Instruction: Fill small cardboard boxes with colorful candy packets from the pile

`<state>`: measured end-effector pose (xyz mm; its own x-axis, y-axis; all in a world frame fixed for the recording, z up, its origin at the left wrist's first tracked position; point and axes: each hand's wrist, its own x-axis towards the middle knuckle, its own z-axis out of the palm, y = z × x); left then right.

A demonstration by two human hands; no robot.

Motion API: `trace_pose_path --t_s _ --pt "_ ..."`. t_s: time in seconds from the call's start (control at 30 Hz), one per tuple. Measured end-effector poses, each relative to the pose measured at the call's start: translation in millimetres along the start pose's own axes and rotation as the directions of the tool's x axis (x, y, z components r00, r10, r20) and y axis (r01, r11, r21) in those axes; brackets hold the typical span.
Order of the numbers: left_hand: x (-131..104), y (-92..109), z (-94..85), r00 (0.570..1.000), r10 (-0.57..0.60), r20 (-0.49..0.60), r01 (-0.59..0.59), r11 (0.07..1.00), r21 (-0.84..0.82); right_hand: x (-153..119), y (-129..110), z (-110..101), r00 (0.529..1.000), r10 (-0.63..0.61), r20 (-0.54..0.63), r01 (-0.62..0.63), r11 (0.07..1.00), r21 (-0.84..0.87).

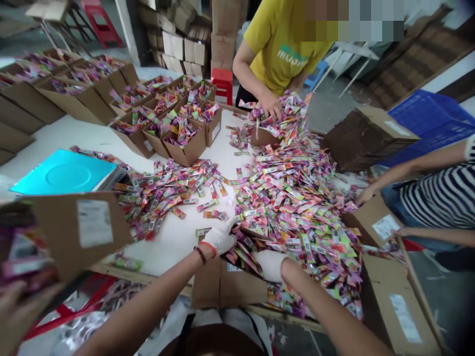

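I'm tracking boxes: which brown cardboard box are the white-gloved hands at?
The brown cardboard box at bottom centre: it alone has left hand and right hand at its opening.

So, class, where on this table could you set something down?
Bare tabletop shows between the left packet cluster and the left hand, and between the turquoise panel and filled boxes. The right side is crowded by the big packet pile; packets also crowd the right hand.

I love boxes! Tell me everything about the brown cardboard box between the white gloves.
The open brown cardboard box sits at the white table's near edge, slim colourful packets inside. A pale label partly shows outside. The left white-gloved hand is at its rim; the right white-gloved hand is at its opening, fingers hidden.
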<state>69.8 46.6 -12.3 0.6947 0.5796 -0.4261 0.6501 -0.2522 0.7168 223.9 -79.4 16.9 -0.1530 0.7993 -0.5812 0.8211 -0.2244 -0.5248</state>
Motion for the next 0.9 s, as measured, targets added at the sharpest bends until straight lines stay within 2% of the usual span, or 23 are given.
trace_pose_path --t_s 0.07,0.13,0.2,0.27,0.37,0.43,0.47,0.53,0.63,0.7,0.73,0.8,0.83,0.9 --pt "4.2 3.0 -5.8 0.999 -0.014 0.047 0.011 0.997 0.071 -1.2 10.3 -34.1 1.0 -0.006 0.028 0.006 1.0 -0.008" --pt "-1.1 1.0 -9.7 0.999 -0.02 0.047 0.015 0.995 0.103 7.4 29.3 -70.3 0.997 0.033 -0.066 -0.032 0.999 0.009" --pt "-14.6 -5.9 -15.8 0.999 -0.048 0.008 0.047 0.994 0.103 31.4 53.5 -90.2 0.975 0.132 -0.18 -0.15 0.985 -0.09" --pt "-32.8 -17.2 -26.3 0.988 -0.142 -0.062 0.147 0.986 0.078 64.4 75.3 -85.0 0.953 0.224 -0.204 -0.272 0.927 -0.257" --pt "-60.0 -40.5 -47.2 0.929 -0.305 -0.208 0.313 0.95 0.007 105.7 92.9 -47.2 0.944 0.294 -0.151 -0.331 0.859 -0.392" --pt "-74.8 -58.0 -60.1 0.88 -0.373 -0.296 0.372 0.926 -0.061 117.4 96.2 -26.8 0.945 0.282 -0.163 -0.325 0.858 -0.398" --pt "-80.8 -66.4 -65.2 0.854 -0.405 -0.326 0.395 0.913 -0.1 118.3 96.4 -23.4 0.946 0.272 -0.176 -0.322 0.857 -0.402" --pt "-89.3 -80.7 -71.9 0.807 -0.468 -0.361 0.438 0.883 -0.166 111.5 92.7 -33.3 0.947 0.253 -0.199 -0.315 0.856 -0.41" --pt "-94.5 -93.8 -73.4 0.782 -0.491 -0.383 0.443 0.871 -0.212 87.3 65.3 -77.9 0.944 0.206 -0.258 -0.295 0.879 -0.376" --pt "-94.7 -96.9 -71.3 0.783 -0.483 -0.391 0.43 0.876 -0.219 71.1 24.5 -106.6 0.943 0.08 -0.324 -0.186 0.932 -0.312" --pt "-94.4 -97.0 -70.3 0.779 -0.493 -0.387 0.437 0.87 -0.227 65.9 -1.9 -114.8 0.939 -0.026 -0.344 -0.077 0.956 -0.284" --pt "-94.2 -95.7 -69.3 0.764 -0.526 -0.374 0.458 0.85 -0.259 64.8 -58.8 -114.7 0.919 -0.264 -0.293 0.179 0.941 -0.286" --pt "-94.4 -94.6 -69.4 0.759 -0.537 -0.369 0.461 0.843 -0.278 68.9 -84.8 -107.7 0.911 -0.338 -0.237 0.252 0.91 -0.331" --pt "-95.5 -93.5 -70.6 0.76 -0.537 -0.365 0.442 0.84 -0.315 82.2 -122.0 -88.6 0.936 -0.338 -0.099 0.253 0.841 -0.479"
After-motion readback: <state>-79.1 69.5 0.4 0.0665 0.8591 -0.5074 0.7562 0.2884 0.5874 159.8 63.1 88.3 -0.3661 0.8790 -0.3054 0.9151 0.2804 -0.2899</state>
